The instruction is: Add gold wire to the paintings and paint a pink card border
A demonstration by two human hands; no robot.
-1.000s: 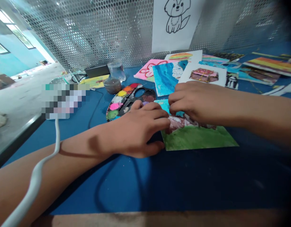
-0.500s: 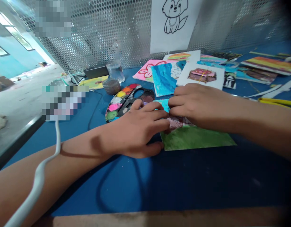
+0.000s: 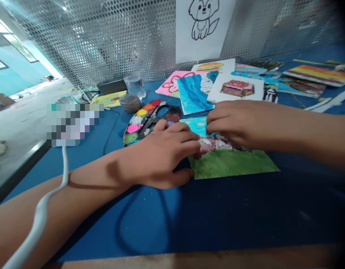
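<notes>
A small painting (image 3: 234, 164) with a blue sky, brown-and-white middle and green lower part lies on the blue table (image 3: 217, 216). My left hand (image 3: 166, 155) rests at its left edge, fingers spread, fingertips on the card and thumb by its lower left corner. Over the upper right part of the painting is my right hand (image 3: 234, 121), its fingers bent together; whatever they may hold is hidden. Behind my left hand lies a palette (image 3: 138, 119) with several paint colours, partly covered by the hand.
Behind the palette stand a jar of dark water (image 3: 130, 104) and a clear cup (image 3: 135, 86). Several painted cards, one with a blue design (image 3: 193, 93), lie farther back. A dog drawing (image 3: 204, 45) hangs on the perforated metal screen (image 3: 110, 45). A white cable (image 3: 45, 205) crosses my left forearm.
My right hand has moved a little to the right, showing more of the painting's sky and brown part. My left hand stays on the left edge. The view has shifted slightly.
</notes>
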